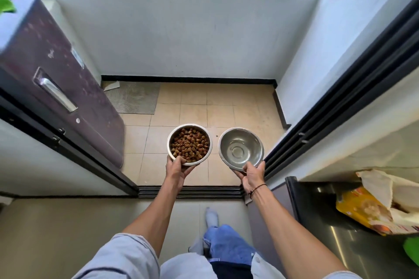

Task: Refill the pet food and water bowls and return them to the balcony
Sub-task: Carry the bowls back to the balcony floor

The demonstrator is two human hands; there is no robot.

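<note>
Left hand grips the near rim of the kibble bowl, right hand grips the steel bowl, both above the balcony floor, fingers hidden beneath, water hard to make out.

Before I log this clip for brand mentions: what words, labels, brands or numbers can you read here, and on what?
Nothing can be read for certain.
Maroon fridge: a small script logo on the door and a pale sticker beside it, both too blurred to read.
Yellow food bag: printed packaging, lettering too small and blurred.
Food bowl and water bowl: no markings visible.
</note>
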